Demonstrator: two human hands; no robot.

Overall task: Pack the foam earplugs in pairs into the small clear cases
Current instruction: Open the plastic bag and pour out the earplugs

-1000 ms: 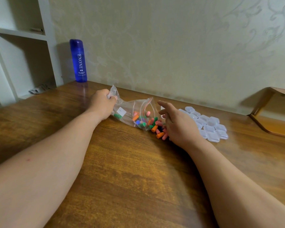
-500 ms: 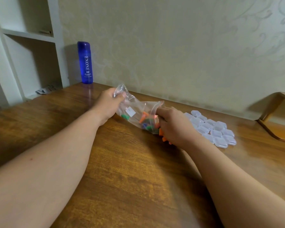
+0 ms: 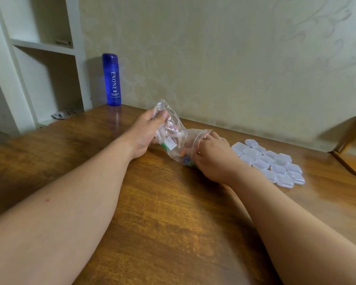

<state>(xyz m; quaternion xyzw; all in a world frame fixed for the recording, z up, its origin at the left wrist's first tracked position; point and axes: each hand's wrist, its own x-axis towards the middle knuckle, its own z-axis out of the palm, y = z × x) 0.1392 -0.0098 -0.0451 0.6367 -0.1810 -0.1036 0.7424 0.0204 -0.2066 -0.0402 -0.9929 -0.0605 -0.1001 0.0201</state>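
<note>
Raised higher, the bag [image 3: 174, 138] hangs gripped by the left hand [image 3: 145, 133]; right hand [image 3: 214, 160] pinches its mouth, earplugs [image 3: 185, 160] inside.

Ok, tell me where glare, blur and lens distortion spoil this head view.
Head view: the wide-angle lens tilts the shelf uprights; the glossy table mirrors the blue bottle; highlights on the crinkled bag obscure most earplugs; light is soft, shadows faint; the table's far-left edge looks smeared.
</note>
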